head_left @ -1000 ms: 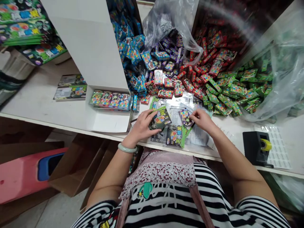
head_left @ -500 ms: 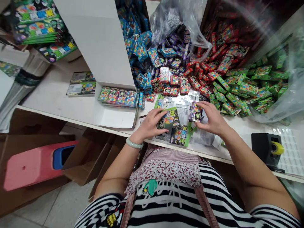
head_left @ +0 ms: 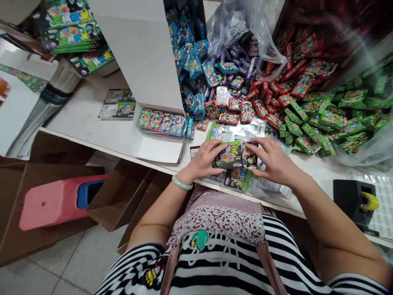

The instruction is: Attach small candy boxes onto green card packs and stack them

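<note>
Heaps of small packets are crowding the far side of the desk, closing in just beyond the left hand and right hand, which are both gripping one card pack. The tall white carton is walling off the left, its tray lying just beside the left hand. Beyond the carton, bare desk is lying open up to two flat packs. A free strip is running between the right hand and the tape dispenser. Clear sleeves are covering the surface beneath.

Open box left of card; packet heap behind; tape dispenser right, on table.
</note>
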Demonstrator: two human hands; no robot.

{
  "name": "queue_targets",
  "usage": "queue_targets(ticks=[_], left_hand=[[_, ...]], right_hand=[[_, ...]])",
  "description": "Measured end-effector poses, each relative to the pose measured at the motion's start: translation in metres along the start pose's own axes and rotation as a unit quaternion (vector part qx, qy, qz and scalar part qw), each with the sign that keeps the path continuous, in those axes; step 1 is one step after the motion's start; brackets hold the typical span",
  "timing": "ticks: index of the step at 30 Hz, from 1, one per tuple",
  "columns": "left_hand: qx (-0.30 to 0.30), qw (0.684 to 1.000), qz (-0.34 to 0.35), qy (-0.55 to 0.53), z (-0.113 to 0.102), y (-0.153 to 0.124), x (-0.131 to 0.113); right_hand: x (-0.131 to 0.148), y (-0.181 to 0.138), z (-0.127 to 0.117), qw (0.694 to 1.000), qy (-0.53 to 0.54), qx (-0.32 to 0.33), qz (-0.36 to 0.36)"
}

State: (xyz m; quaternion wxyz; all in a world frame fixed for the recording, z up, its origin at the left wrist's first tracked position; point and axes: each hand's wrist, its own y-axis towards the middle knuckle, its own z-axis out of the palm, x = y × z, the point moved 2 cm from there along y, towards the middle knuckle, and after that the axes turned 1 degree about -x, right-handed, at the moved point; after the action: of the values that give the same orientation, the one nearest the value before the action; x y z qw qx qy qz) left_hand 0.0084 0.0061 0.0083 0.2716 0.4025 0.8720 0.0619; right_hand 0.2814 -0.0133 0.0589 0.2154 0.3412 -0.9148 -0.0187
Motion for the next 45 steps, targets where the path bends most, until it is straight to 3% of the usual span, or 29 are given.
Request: queue_targets(ticks=[5,10,14,17,20,25,28,30,32,35,38,42,45], left_hand=[[-0.008,0.999,0.037,-0.003,0.002,0.003,-0.005],[-0.019,1.000,-0.003,0.004,0.002,0.002,-0.001],[-0.039,0.999,0.003,-0.011,0.007,-0.001,0.001],[-0.041,0.999,-0.004,-0.014,0.008,-0.003,0.004],[-0.017,1.000,0.008,-0.018,0.005,-0.008,0.005],[0.034,0.998,0.027,-0.033,0.000,-0.020,0.004],[0.017,0.999,0.018,-0.030,-0.003,-0.027,0.004],[0.006,1.000,0.012,-0.023,-0.004,-0.031,0.006],[-0.005,1.000,0.009,-0.018,-0.006,-0.035,0.009],[-0.010,1.000,0.007,-0.017,-0.009,-0.037,0.014],[-0.017,1.000,0.001,-0.021,-0.013,-0.037,0.016],[-0.023,0.999,-0.015,-0.023,-0.022,-0.035,0.013],[-0.028,0.999,-0.013,-0.014,-0.029,-0.034,0.010]], right_hand=[[-0.004,0.004,0.003,0.998,0.053,0.026,-0.031],[-0.003,0.008,0.014,0.992,0.105,-0.066,0.030],[0.006,0.010,0.024,0.988,0.132,-0.066,0.043],[-0.007,0.027,0.024,0.976,0.174,-0.101,0.080],[-0.029,0.076,0.024,0.976,0.127,-0.154,0.092],[-0.027,0.201,0.054,0.995,-0.047,-0.043,-0.076],[-0.022,0.253,0.074,0.986,-0.145,-0.001,-0.088],[-0.026,0.267,0.079,0.983,-0.161,0.010,-0.087],[-0.032,0.266,0.075,0.987,-0.131,-0.001,-0.090],[-0.041,0.239,0.056,0.994,-0.034,-0.074,-0.067],[-0.046,0.190,0.037,0.984,0.088,-0.151,0.044],[-0.051,0.117,0.033,0.907,0.318,-0.165,0.220],[-0.059,0.070,0.035,0.855,0.413,-0.163,0.268]])
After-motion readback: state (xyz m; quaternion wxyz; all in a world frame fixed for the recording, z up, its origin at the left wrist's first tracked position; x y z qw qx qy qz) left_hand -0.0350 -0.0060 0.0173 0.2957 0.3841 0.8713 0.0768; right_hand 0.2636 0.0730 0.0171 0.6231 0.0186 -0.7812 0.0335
